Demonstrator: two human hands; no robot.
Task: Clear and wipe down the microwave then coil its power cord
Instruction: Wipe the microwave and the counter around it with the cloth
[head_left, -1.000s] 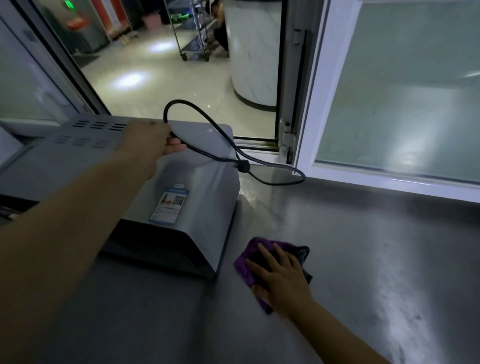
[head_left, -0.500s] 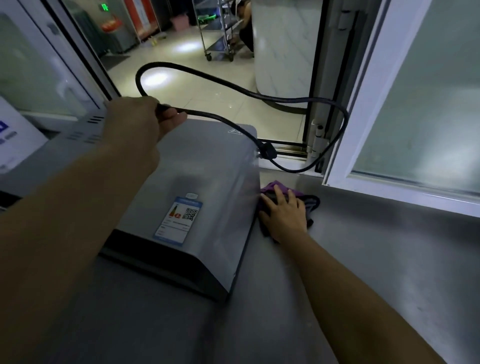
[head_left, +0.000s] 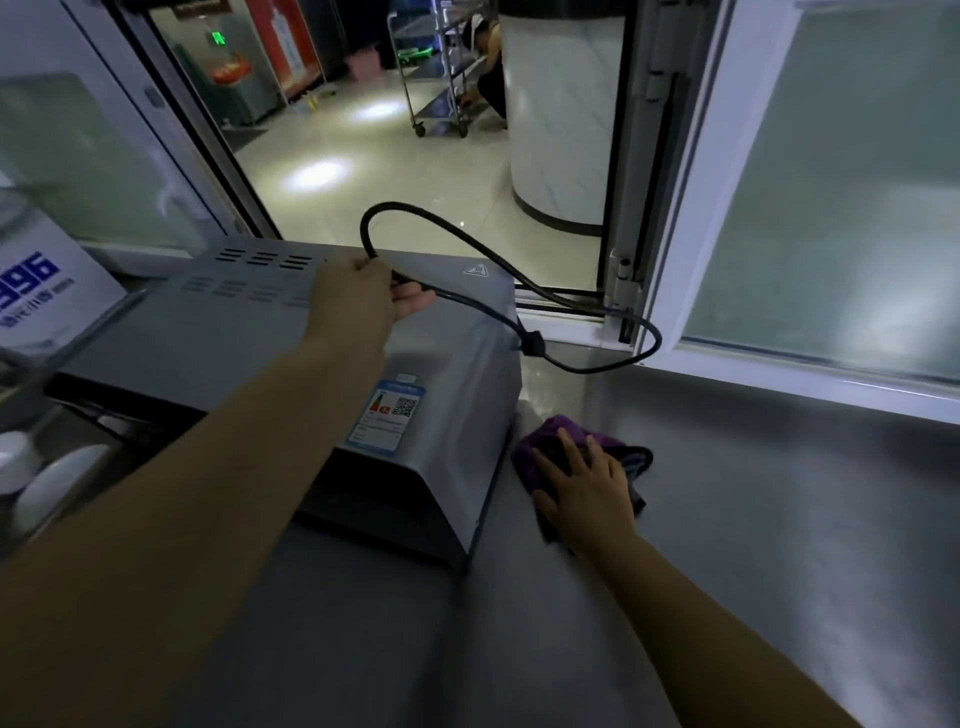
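The grey microwave (head_left: 457, 332) stands on the steel counter (head_left: 753, 519), its back toward the open window. My left hand (head_left: 358, 301) grips the black power cord (head_left: 441, 223) above the microwave's top. The cord loops up, then runs down past the right rear corner and curls round by the window sill. A plug-like black lump (head_left: 532, 343) hangs on the cord at that corner. My right hand (head_left: 587, 483) presses flat on a purple cloth (head_left: 535, 441) lying on the counter against the microwave's right side.
A white window frame (head_left: 691, 208) with frosted glass runs along the counter's far right. A white box with blue print (head_left: 47, 296) and white dishes (head_left: 57, 483) sit left of the microwave. Beyond the window are a tiled floor, a metal trolley (head_left: 441, 78) and a crouching person.
My left hand lowered the cord, so its loop is smaller and nearer the microwave. My right hand slid the purple cloth back toward me along the microwave's right side.
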